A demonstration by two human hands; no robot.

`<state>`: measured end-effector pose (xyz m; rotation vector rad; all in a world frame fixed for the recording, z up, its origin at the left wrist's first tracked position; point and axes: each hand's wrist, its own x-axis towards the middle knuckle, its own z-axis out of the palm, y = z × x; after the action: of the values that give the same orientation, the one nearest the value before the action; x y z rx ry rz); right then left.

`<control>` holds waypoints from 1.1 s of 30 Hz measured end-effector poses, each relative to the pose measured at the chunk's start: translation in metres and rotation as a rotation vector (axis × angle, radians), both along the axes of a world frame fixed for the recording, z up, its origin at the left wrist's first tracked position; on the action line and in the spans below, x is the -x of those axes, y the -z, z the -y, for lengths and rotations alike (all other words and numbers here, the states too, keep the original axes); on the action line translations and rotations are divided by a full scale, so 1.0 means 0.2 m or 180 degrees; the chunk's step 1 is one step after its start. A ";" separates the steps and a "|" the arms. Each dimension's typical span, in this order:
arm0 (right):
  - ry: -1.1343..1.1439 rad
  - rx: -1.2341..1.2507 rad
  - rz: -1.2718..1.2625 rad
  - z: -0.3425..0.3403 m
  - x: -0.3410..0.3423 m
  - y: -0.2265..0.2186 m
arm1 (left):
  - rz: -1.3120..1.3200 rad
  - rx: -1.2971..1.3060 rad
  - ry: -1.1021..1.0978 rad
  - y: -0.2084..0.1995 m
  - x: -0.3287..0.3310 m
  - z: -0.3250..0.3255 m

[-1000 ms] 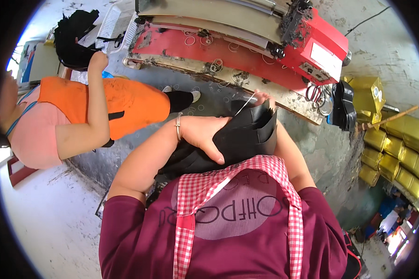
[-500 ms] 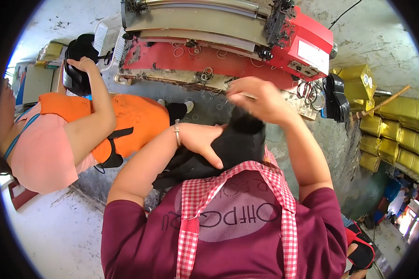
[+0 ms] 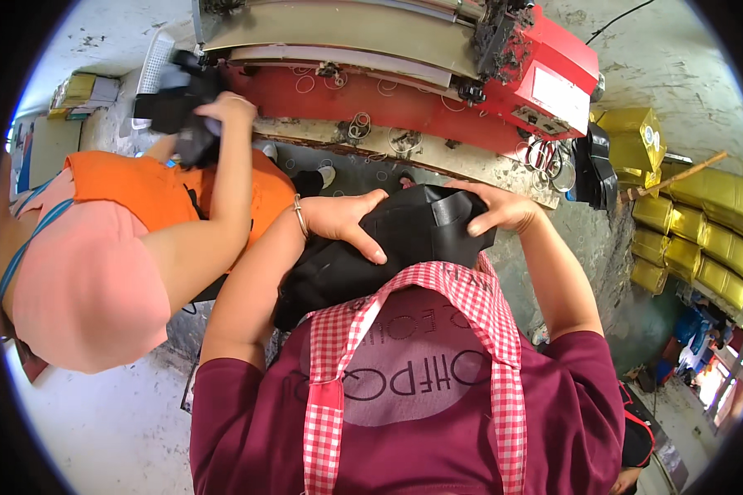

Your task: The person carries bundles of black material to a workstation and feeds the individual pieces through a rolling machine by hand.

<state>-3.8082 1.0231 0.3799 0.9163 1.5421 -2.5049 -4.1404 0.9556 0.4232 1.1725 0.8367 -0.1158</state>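
Note:
A bulky black bundle of smooth, folded material (image 3: 413, 227) is held against the front of my red-checked apron; its exact kind I cannot make out. On its left side my left hand (image 3: 345, 224) grips it, the thumb lying over the top and the other fingers partly hidden. At the right end, my right hand (image 3: 506, 208) clasps the bundle, thumb on the near face and fingers over the far edge. The lower left of the bundle drops behind my left forearm and the apron.
To my left a co-worker in an orange apron (image 3: 128, 194) handles another black piece (image 3: 191, 111), blurred. Ahead stands a red roller machine (image 3: 545, 82) with wire rings on its ledge (image 3: 305, 132). Black pieces (image 3: 592, 165) and shiny gold packages (image 3: 693, 223) are at the right.
My right hand has come down from above the bundle and taken hold of its right end. The bundle's top now lies wider and flatter. The co-worker's black piece has moved right.

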 end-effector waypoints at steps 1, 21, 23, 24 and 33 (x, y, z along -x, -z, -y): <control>-0.0200 -0.0436 0.0218 -0.02 0.01 0.02 | 0.0003 0.0092 -0.0017 0.01 0.00 -0.04; -0.0046 -0.4200 0.1215 -0.56 0.38 0.70 | -0.0669 0.0408 -0.2203 0.83 0.36 -0.13; -0.0613 -0.4301 0.2034 -0.39 0.40 0.44 | -0.0615 0.0182 -0.2283 0.97 0.42 0.00; -0.1033 -0.4254 0.1835 -0.35 0.38 0.30 | -0.0769 0.0268 -0.2250 0.96 0.43 0.00; 0.1155 -0.6154 -0.0269 -1.18 1.45 -0.18 | -0.0913 0.0169 -0.1115 0.76 0.41 -0.26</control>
<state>-4.0980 1.2595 0.4159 0.9940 3.7613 -0.2335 -4.2214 1.0075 0.2717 0.9556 1.2731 -0.0171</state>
